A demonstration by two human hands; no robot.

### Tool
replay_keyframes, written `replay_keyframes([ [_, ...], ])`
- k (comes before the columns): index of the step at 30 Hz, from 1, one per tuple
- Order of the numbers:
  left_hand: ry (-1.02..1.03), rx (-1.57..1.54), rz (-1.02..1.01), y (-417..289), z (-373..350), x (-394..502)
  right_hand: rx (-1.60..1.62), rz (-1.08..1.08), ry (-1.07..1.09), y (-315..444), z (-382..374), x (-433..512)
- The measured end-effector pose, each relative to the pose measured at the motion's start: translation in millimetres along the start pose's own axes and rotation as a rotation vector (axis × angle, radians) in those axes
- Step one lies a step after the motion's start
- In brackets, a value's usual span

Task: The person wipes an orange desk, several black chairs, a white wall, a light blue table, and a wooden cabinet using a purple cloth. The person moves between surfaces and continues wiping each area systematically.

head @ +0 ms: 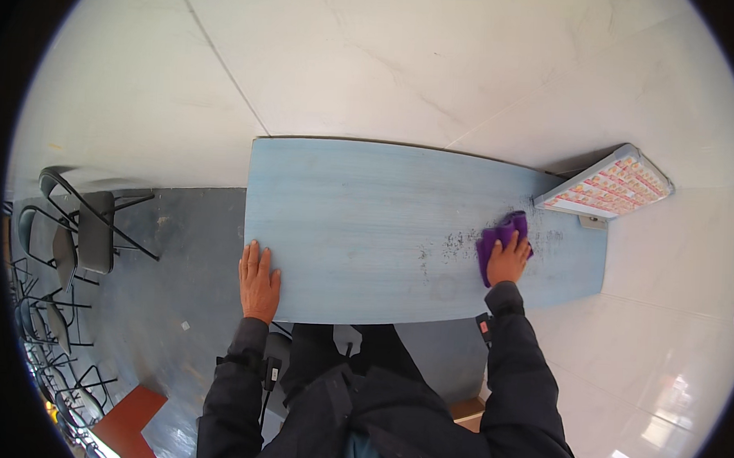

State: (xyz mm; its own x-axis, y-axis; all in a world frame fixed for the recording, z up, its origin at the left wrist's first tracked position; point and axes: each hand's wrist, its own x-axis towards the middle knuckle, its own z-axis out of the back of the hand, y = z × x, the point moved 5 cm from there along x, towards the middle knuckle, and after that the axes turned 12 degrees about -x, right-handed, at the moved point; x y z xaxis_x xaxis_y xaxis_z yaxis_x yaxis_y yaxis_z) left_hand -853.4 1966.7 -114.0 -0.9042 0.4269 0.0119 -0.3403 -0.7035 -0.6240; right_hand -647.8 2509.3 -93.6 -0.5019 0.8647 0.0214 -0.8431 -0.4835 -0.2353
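A pale blue table top (342,228) spans the middle of the view, its far edge along the wall. My right hand (508,261) presses a bunched purple cloth (503,230) onto the surface, right of the table's middle. Dark speckled marks (460,244) show on the top just left of the cloth, with more to its right. At the near left corner, my left hand (259,285) rests flat over the table's edge, fingers a little apart, holding nothing.
A framed board (615,181) with printed pictures leans in the far right corner, beside a small grey box (592,222). Black folding chairs (96,232) line the left side. Light tiled wall (380,58) borders the table behind and at right. A reddish-brown panel (128,424) shows at lower left.
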Motion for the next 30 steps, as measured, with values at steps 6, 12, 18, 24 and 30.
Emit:
replay_keyframes([
  [6,-0.043,0.069,-0.069,6,-5,-5,0.048,-0.012,-0.029,35,4,29],
  [12,-0.032,0.011,-0.064,11,-5,-7,0.178,0.445,-0.222,227,51,-6],
  [18,-0.005,-0.052,-0.043,8,-1,-6,0.308,0.786,-0.155,396,102,-104],
  [24,-0.005,-0.082,-0.048,8,1,-8,0.369,1.086,-0.147,465,125,-174],
  [30,-0.035,-0.079,-0.076,6,0,-8,0.311,1.013,-0.135,355,100,-125],
])
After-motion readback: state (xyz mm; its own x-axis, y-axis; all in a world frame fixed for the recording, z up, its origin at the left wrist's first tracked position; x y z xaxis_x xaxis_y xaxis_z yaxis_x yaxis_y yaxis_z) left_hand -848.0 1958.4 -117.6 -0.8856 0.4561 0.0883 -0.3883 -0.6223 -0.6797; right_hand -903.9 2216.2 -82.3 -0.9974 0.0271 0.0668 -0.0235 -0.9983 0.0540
